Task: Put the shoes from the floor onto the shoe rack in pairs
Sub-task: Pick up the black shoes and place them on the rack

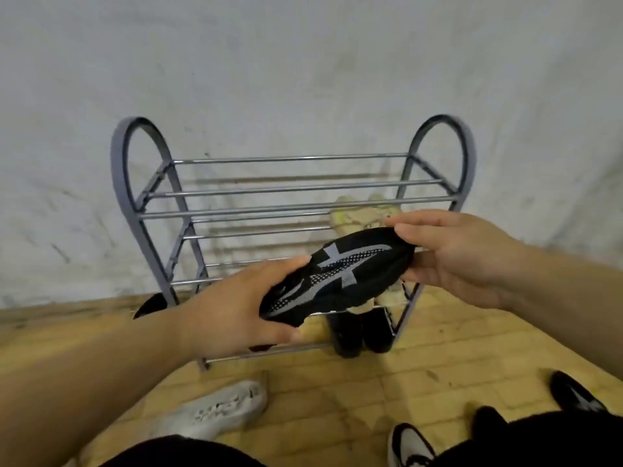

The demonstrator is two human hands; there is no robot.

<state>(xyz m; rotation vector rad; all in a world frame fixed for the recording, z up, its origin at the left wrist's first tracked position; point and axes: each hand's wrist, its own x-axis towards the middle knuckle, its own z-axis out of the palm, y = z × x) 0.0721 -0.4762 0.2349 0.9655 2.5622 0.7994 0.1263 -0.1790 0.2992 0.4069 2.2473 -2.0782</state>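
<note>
The left hand [232, 308] and right hand [451, 257] grip opposite ends of the black shoe [340, 278], held aloft before the shoe rack [290, 188]. Set down carelessly, it could slip between the thin rails, or land apart from its likely mate, the black floor shoe [576, 396].

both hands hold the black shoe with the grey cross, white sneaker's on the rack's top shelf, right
The head view shows the white sneaker on the floor before the grey metal shoe rack, not on its top shelf. The left hand and right hand hold the black shoe with the grey cross.
</note>
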